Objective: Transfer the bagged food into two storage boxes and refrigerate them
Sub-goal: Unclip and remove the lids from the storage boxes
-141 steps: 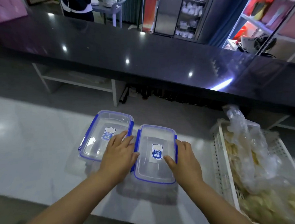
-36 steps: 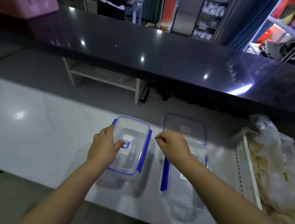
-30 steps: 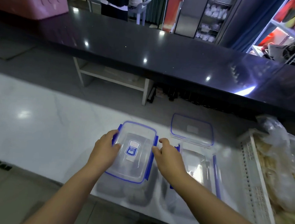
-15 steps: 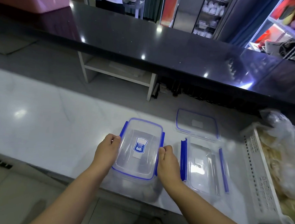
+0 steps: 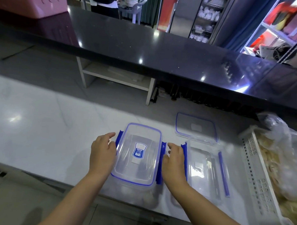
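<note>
A clear storage box with a blue-rimmed lid (image 5: 135, 156) stands near the front edge of the white counter (image 5: 41, 133). My left hand (image 5: 102, 149) lies against its left blue clip with fairly straight fingers. My right hand (image 5: 173, 159) curls its fingers and thumb on the box's right blue clip (image 5: 161, 162). Both clips stick outward. A second box (image 5: 204, 169) stands open just to the right, its lid (image 5: 196, 128) lying flat behind it. The bagged food (image 5: 282, 143) sits in a white perforated basket (image 5: 254, 168) at the far right.
A raised black bar top (image 5: 147, 44) runs across behind the counter, with a white shelf unit (image 5: 115, 77) under it. A person stands beyond it at the top. A pink bin (image 5: 30, 0) sits at the top left.
My right hand set the second box's lid behind that box, then came to the lidded box. Both hands moved from its sides to the clips, which now stick outward.
</note>
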Demonstrator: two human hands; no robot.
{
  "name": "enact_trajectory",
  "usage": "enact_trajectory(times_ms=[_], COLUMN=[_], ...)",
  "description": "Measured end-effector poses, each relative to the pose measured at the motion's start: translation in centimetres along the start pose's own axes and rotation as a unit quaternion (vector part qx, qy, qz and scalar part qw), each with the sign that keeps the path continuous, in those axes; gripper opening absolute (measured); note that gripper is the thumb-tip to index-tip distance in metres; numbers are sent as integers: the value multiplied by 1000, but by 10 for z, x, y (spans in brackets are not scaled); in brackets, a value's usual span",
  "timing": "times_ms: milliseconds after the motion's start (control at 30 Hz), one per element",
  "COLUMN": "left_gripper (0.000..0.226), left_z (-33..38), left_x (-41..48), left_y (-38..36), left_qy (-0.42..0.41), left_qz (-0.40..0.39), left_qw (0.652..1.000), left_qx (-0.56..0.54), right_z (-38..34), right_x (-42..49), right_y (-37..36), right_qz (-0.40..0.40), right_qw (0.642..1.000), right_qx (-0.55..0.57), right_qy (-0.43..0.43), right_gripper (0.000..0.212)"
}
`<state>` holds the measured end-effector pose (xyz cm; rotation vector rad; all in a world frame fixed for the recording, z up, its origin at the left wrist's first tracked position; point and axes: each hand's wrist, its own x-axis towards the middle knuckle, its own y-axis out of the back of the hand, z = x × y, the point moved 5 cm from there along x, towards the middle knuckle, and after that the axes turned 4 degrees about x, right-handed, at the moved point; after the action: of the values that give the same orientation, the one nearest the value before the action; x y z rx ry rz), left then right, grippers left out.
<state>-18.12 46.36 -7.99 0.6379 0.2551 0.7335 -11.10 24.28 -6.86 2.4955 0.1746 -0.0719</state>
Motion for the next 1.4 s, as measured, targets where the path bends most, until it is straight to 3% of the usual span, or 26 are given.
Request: enact_trajectory(times_ms=[133, 267, 367, 433, 500, 567, 633, 700, 800, 900, 1100, 1400], left_gripper=[29, 42, 22, 18, 23, 33, 36, 39, 47, 54, 47, 32], left_z=[14, 22, 36, 47, 54, 62, 69, 70, 55, 38, 32, 29], left_x=[-3, -8, -12, -12, -7, 2, 12, 22, 35, 39, 36, 28], left_y=[-8, -14, -11, -7, -4, -5, -10, -16, -28, -42, -45, -34], left_qy=[-53, 38, 70, 84, 89, 75, 37, 2, -34, -62, -75, -77], left_qz=[-42, -138, -153, -156, -148, -144, -141, -136, -131, -166, -184, -145], left_qw=[997, 989, 980, 975, 973, 968, 966, 974, 991, 977, 975, 981], left_qx=[25, -32, -101, -133, -152, -189, -214, -181, -21, 120, 96, 99], right_z=[-4, -7, -13, -23, -39, -55, -72, -88, -107, -119, -141, -151], right_x=[-1, 0, 4, 6, 12, 23, 39, 56, 76, 87, 104, 110], right_y=[-2, -5, 0, 8, 17, 23, 29, 38, 50, 51, 41, 24], right_qz=[-14, -24, -18, -10, -19, -63, -91, -94, -87, -109, -112, -115], right_qw=[994, 992, 996, 998, 993, 969, 952, 953, 956, 954, 963, 953], right_qx=[-92, -105, -69, -21, 111, 240, 288, 288, 278, 269, 148, 180], right_qy=[65, 68, 55, 63, 43, -12, -43, -30, 27, 78, 195, 217], right_gripper=[24, 25, 26, 26, 26, 26, 24, 21, 16, 16, 16, 14])
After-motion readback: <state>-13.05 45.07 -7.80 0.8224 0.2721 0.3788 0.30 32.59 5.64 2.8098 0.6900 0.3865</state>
